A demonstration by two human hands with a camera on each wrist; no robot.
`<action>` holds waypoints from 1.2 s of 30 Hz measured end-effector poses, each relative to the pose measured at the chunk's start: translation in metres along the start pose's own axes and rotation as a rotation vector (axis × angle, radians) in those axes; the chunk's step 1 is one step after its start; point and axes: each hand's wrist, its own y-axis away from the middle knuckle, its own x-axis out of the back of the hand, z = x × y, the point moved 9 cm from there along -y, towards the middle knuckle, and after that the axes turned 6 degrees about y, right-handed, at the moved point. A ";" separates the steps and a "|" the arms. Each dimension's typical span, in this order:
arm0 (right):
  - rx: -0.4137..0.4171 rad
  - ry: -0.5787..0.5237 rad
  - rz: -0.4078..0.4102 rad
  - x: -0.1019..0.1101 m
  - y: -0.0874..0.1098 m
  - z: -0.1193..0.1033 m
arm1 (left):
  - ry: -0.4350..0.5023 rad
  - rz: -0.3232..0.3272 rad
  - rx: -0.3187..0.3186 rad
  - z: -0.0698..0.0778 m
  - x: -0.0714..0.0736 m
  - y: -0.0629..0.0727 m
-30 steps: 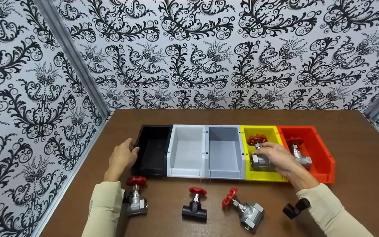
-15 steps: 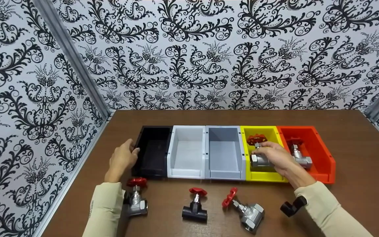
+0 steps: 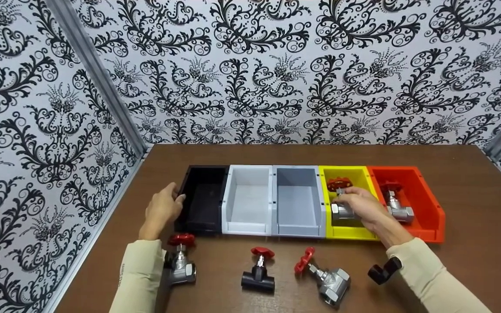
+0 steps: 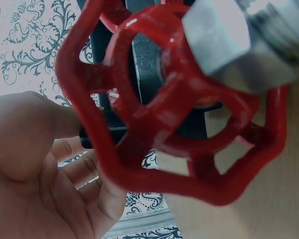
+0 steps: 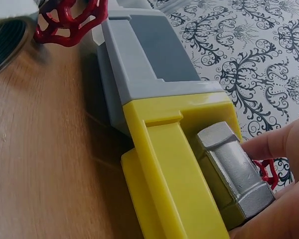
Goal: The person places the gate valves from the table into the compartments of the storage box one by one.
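Note:
My right hand [image 3: 361, 206] reaches into the yellow bin [image 3: 350, 234] and grips a metal gate valve [image 3: 342, 212] with a red handwheel. The right wrist view shows the valve's hex-ended body [image 5: 236, 169] lying inside the bin, thumb and fingers at its far side. My left hand [image 3: 162, 208] is at the outer left side of the black bin [image 3: 198, 226], thumb at the rim, fingers loosely bent. A red handwheel [image 4: 164, 94] fills much of the left wrist view and hides part of that hand. It belongs to a metal valve [image 3: 183, 269] standing by the left sleeve.
White [image 3: 247, 228], grey [image 3: 300, 230] and red-orange [image 3: 433, 226] bins join the row. A metal valve [image 3: 399, 213] lies in the red-orange one. On the brown table [image 3: 215, 291] in front are a black tee-shaped valve [image 3: 258, 280] and another metal valve [image 3: 334, 284], both with red handwheels.
The right forearm has shifted slightly left while the right hand keeps its hold on the valve in the yellow bin. The left hand stays at the black bin.

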 end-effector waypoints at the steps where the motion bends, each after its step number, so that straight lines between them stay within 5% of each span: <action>1: 0.000 0.005 0.003 0.000 0.000 0.000 | 0.002 -0.002 -0.001 0.000 0.000 0.000; 36: -0.009 0.203 0.104 0.003 -0.009 0.011 | 0.003 0.017 -0.017 0.001 0.001 0.000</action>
